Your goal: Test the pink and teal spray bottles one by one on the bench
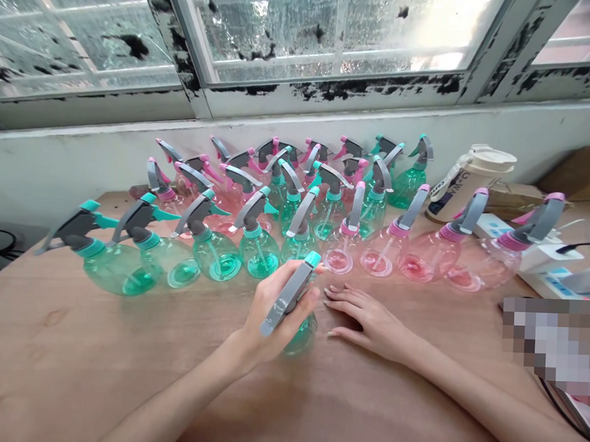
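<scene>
My left hand (273,304) is wrapped round the neck of a green spray bottle (301,337) with a grey and teal trigger head. Part of that bottle is hidden behind my fingers. To its right, my right hand (362,317) rests palm down on the wooden table (139,364), fingers stretched out and holding nothing. Just beyond my hands stands a front row of spray bottles, with green ones (219,260) to the left and pink ones (429,255) to the right. More green and pink bottles are crowded behind them.
A cream tumbler (470,182) stands at the back right, near a brown box (575,173). White power strips (540,255) with a plugged-in cable lie at the right. A pixelated patch covers something at the right edge. Behind the table are a wall and windows (340,35).
</scene>
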Demonstrator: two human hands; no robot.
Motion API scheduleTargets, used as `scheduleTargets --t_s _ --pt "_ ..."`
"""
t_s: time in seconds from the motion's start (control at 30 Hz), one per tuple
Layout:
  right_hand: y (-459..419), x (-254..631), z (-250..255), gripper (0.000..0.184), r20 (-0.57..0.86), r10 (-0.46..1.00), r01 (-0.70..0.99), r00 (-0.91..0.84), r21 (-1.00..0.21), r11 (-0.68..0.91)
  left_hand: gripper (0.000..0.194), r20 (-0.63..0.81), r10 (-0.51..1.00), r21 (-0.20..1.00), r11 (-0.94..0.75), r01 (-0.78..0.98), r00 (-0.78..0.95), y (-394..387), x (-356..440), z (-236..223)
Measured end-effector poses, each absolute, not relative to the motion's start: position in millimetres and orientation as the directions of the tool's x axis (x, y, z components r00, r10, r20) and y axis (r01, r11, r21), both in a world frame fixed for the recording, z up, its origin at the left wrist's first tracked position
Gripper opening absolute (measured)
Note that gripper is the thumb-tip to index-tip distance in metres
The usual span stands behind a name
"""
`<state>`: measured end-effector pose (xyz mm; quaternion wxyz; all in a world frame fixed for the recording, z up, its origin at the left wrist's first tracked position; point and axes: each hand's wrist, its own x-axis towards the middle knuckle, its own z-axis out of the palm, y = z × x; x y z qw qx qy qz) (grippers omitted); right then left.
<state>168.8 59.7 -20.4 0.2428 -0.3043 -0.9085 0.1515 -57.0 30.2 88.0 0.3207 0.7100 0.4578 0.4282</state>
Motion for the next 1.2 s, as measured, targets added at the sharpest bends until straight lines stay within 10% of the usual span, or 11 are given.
scheduleTargets --t_s 1.2 --pt "60.2 169.0 -17.8 0.041 0.344 0.630 0.456 -0.696 -0.465 0.759 0.016 0.396 0.904 0.789 -0.424 0.443 0.160 27.2 -53.7 82.0"
